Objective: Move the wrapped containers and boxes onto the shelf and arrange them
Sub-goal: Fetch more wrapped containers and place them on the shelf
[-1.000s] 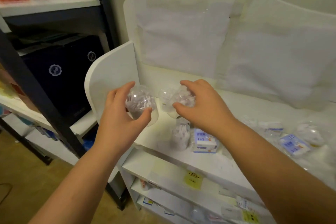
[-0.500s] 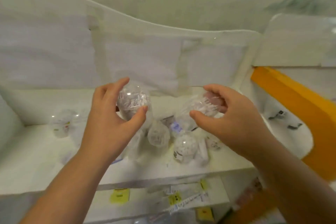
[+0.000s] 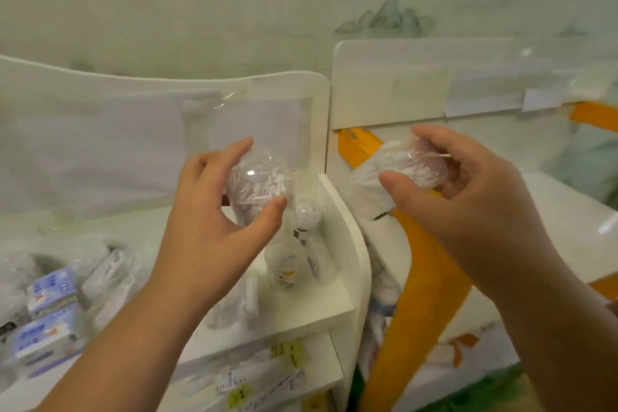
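each hand carries one clear wrapped container, lifted clear of the shelf (image 3: 334, 308), probably so both can be set down in one go. the left hand (image 3: 214, 231) pinches its round container (image 3: 259, 186) between thumb and curled fingers, above the shelf's right end, where other wrapped containers (image 3: 291, 264) already stand by the side panel. the right hand (image 3: 468, 211) has its grip closed round the second container (image 3: 404, 165), thumb in front and fingers behind, out past the shelf's right edge over an orange frame (image 3: 421, 278). small boxes (image 3: 50, 311) lie toward the shelf's left end. both forearms reach forward, wrists slightly bent back.
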A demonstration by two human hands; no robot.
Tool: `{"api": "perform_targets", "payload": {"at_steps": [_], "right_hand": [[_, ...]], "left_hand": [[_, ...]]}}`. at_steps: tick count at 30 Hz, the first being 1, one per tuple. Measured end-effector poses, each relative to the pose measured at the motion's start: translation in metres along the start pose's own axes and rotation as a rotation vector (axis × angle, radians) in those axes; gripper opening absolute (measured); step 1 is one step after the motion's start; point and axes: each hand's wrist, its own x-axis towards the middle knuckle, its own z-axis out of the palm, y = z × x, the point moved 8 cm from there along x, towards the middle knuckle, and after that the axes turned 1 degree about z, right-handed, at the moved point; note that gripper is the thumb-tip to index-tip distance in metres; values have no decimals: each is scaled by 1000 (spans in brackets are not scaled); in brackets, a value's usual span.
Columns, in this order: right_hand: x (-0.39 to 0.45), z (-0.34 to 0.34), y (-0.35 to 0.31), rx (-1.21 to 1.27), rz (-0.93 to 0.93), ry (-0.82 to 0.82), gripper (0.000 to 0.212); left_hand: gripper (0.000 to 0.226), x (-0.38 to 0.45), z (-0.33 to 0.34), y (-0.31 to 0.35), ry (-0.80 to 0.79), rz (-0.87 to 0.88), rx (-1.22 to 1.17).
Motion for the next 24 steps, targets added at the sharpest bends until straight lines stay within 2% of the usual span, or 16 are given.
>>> {"api": "perform_targets", "payload": {"at_steps": [3,9,13,16,19,24], "right_hand": [[13,-48,21,93,3,23,69],[55,-144,94,65,15,58,66],[81,-188,162,1,82,0,81],[91,-206,210,-52,147,-77,84],[96,-209,244,-109,190,-156,73],[106,-165,278,-139,108,-359,64]], "left_hand": [[65,7,30,42,34,26,-6],[64,16,110,132,78,38,-104],[65,20,179,176,56,22,-92],[64,21,226,189,45,-26,-53],[67,14,268,183,32,-125,17],[69,-10,315,159,114,-262,85]]}}
